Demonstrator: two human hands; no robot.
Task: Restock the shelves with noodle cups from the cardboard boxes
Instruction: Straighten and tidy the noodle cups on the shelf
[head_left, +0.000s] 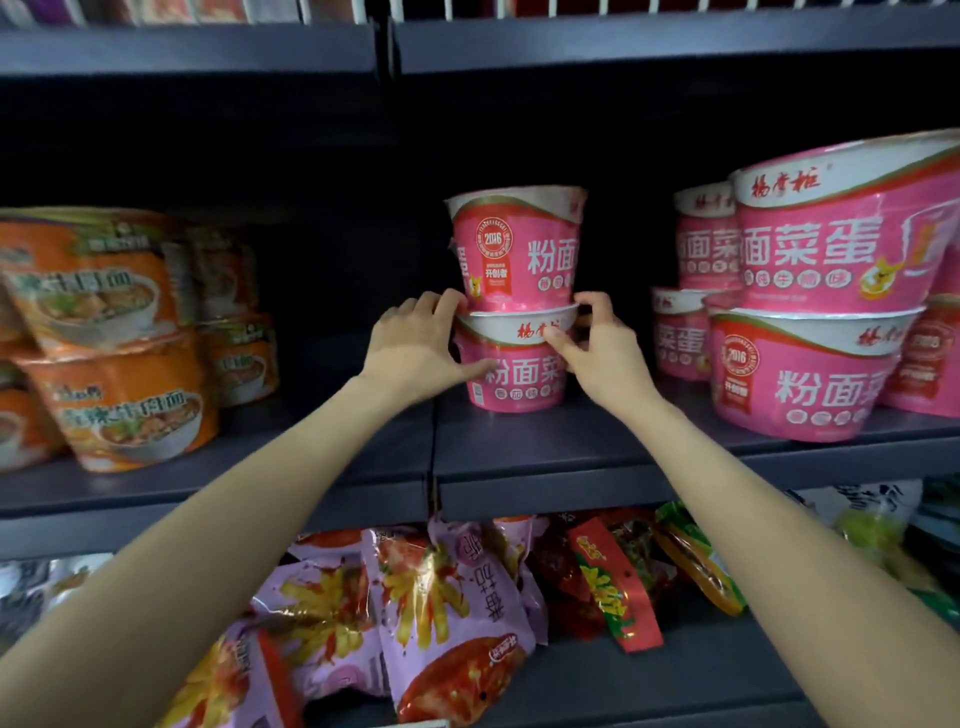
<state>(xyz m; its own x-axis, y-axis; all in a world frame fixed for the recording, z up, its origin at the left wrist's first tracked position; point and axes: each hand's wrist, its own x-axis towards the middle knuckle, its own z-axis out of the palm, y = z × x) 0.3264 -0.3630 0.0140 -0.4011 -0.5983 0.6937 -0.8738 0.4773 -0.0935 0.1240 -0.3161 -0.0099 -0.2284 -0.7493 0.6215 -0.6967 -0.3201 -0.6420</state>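
Fingers of both hands (415, 340) (597, 345) grasp lower pink cup (511, 379); second cup (514, 249) stacked atop.

We see our left hand (415, 348) and right hand (597, 353) gripping the lower pink paper noodle cup (514, 374) from either side on the dark grey metal shelf (571, 457). A second pink noodle cup (517, 249) sits stacked on it. Orange noodle bowls (130, 400) stand left, larger pink bowls (810, 374) right, purple snack bags (415, 597) below.
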